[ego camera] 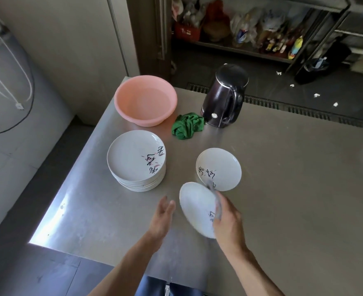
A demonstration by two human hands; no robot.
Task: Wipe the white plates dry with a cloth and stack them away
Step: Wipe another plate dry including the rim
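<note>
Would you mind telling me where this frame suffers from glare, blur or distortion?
Head view: glare whitens the stainless steel table's near-left edge; the right hand and the tilted round white plate it grips are motion-blurred; wide-angle distortion bows the wall lines.

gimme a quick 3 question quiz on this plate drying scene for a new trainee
1. True or false: the green cloth lies inside the pink basin.
2. Which hand grips the tilted plate? A) left B) right C) both
3. Fill in: seen from the head camera, the tall stack of plates stands to the ___ of the flat plate.

Key
1. False: it lies on the table, between the basin and the kettle.
2. B: the right hand grips it. The left hand is open and apart from it.
3. left
</note>
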